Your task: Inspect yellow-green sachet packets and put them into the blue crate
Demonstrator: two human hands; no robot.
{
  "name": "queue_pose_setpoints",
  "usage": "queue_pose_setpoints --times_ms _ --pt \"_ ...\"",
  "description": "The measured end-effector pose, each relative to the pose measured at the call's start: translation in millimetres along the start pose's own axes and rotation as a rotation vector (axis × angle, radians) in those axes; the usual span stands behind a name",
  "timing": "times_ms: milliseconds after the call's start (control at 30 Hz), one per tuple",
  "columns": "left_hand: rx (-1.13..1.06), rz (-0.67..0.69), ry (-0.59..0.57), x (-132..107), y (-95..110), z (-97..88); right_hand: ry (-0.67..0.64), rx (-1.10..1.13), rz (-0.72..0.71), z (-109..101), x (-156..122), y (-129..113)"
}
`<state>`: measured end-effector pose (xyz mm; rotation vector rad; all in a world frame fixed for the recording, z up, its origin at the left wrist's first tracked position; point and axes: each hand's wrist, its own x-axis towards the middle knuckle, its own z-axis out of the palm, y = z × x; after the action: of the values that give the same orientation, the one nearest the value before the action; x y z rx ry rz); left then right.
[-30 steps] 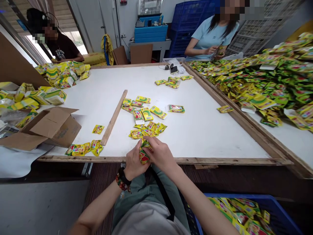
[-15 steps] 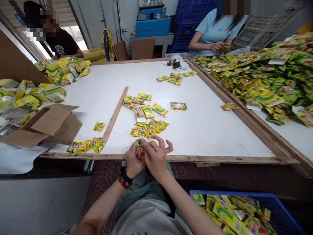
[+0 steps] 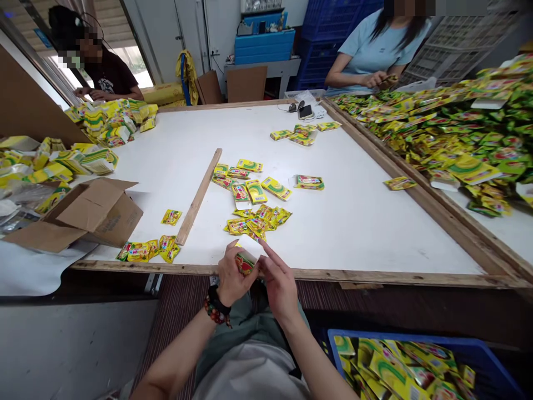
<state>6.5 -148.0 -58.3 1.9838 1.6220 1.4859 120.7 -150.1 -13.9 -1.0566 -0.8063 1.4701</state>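
My left hand is wrapped round a small printed carton, held over the table's front edge. The carton's white inner flap stands up and faces me. On the carton's right side, my right hand grips its edge with thumb and fingers, the index finger stretched along the flap. Just beyond lies a heap of small yellow sachets. Behind the heap are several yellow and green cartons, one of them with a white end showing.
A wooden strip lies across the white table. At left are an open cardboard box and piled flat cartons. A sachet mound fills the right side. A blue crate of cartons stands below. Two people work at the far side.
The carton has turned in my left hand, and its white flap now shows. My right hand has shifted slightly right and down, its fingers no longer spread over the top.
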Motion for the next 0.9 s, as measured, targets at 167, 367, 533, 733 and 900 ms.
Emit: queue_pose_setpoints --times_ms 167,367,533,733,900 --pt "-0.040 0.109 -0.050 -2.1 -3.9 -0.9 -0.089 -0.087 -0.027 10.6 0.9 -9.7" --pt "-0.172 0.081 -0.013 0.1 -1.0 -3.0 -0.266 -0.087 0.022 10.0 6.9 -9.5" --pt "-0.220 0.153 -0.012 -1.5 -4.9 -3.3 -0.331 -0.558 -0.545 1.6 -0.9 -1.2" --pt "-0.204 0.037 -0.048 -3.4 -5.7 -6.8 -0.211 -0.734 -0.791 13.2 -0.6 -0.1" --pt "-0.171 -0.105 -0.049 -6.8 -10.1 -5.4 -0.207 -0.893 -0.840 20.3 -3.1 1.0"
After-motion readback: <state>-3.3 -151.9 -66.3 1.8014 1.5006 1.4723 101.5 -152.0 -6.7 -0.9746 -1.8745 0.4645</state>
